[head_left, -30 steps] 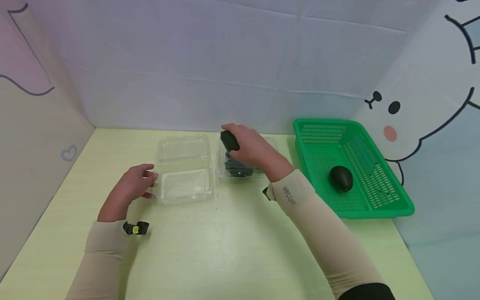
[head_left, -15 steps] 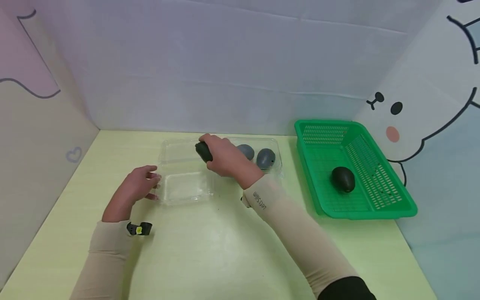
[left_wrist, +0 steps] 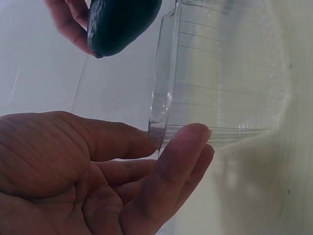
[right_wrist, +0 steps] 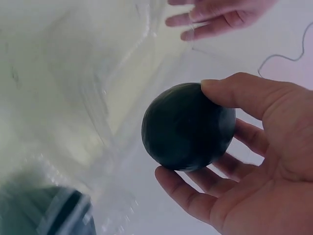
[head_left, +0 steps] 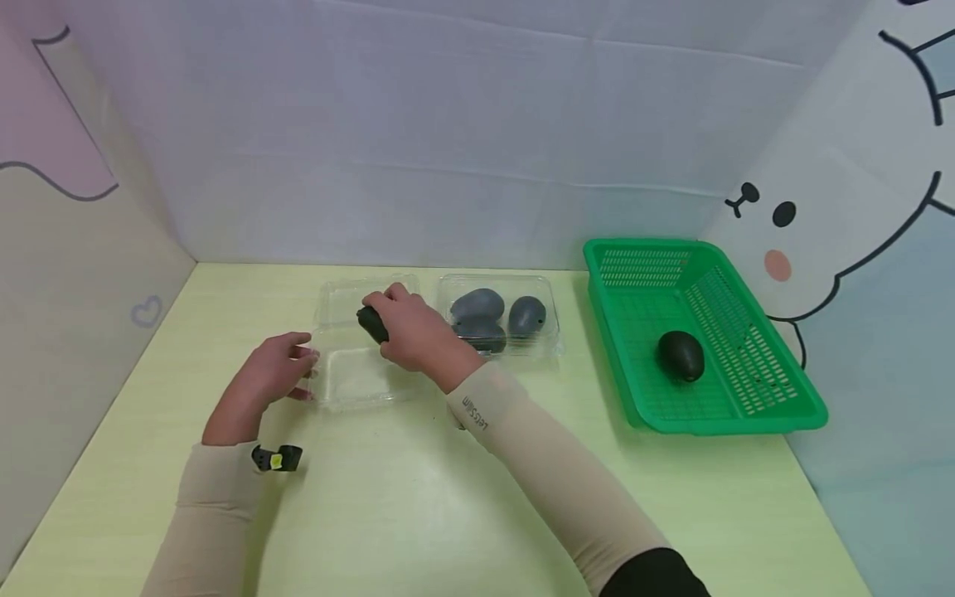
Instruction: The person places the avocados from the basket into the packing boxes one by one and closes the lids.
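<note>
My right hand (head_left: pixel 421 336) holds a dark avocado (head_left: pixel 370 324) above the clear plastic clamshell box (head_left: pixel 361 377). In the right wrist view, its thumb and fingers curl round the dark, rounded avocado (right_wrist: pixel 181 129). My left hand (head_left: pixel 272 369) is at the box's left side; the left wrist view has thumb and fingers pinching the clear rim (left_wrist: pixel 164 107). Beside this box, to the right, stands a second clear box (head_left: pixel 548 342) with three avocados (head_left: pixel 477 304) that look greyish through the plastic. The right hand partly hides the left box.
A green plastic basket (head_left: pixel 776 419) stands at the table's right, with one dark avocado (head_left: pixel 681 356) inside. The pale table (head_left: pixel 418 514) meets a white cloth wall (head_left: pixel 388 207) at the back. Printed panels flank both sides.
My right hand has carried the avocado leftward from over the right box to over the left box, uncovering the avocados in the right one. The left hand stays at the left box.
</note>
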